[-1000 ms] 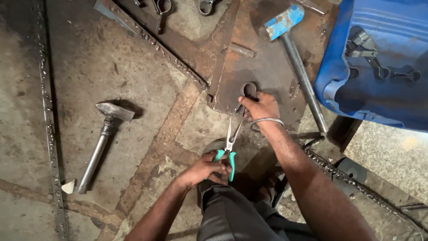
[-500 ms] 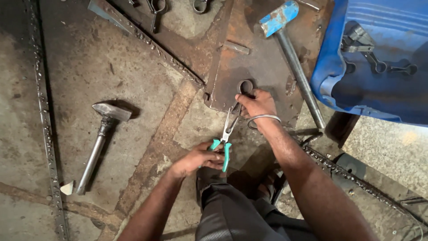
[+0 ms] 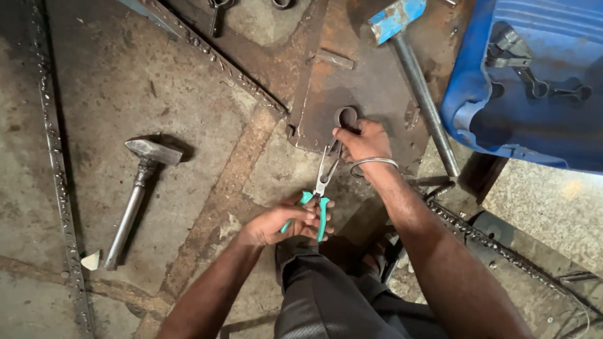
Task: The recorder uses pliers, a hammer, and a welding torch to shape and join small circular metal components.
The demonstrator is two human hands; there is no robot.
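- Comparing with the picture half a second back, we find the left hand [image 3: 284, 221] and the right hand [image 3: 363, 139] in much the same places, with the pliers [image 3: 320, 188] still stretched between them.
- Left hand: fingers curled shut round the green handles of the pliers, low in the middle of the view, just above our knee.
- Right hand: fingertips pinched together at a small metal ring [image 3: 346, 117], which sits on the rusty steel plate [image 3: 370, 75]; a thin bangle [image 3: 373, 163] circles the wrist.
- Pliers: nose pointing up toward the ring, as before; we cannot tell whether the nose grips the ring, because the right hand's fingers cover the spot.
- Grey hammer [image 3: 135, 198]: lying on the concrete floor [image 3: 157, 88], well apart to the left, unmoved.
- Blue-headed hammer [image 3: 408, 69]: lying across the plate, handle running down to the right, unmoved.
- Blue plastic crate [image 3: 502, 125]: upper right, cut off by the edge of the view; dark metal parts [image 3: 534, 81] lie in it, hard to make out in the shade.
- Our feet below the plate are in shadow and partly hidden by the trousers [image 3: 339, 301].
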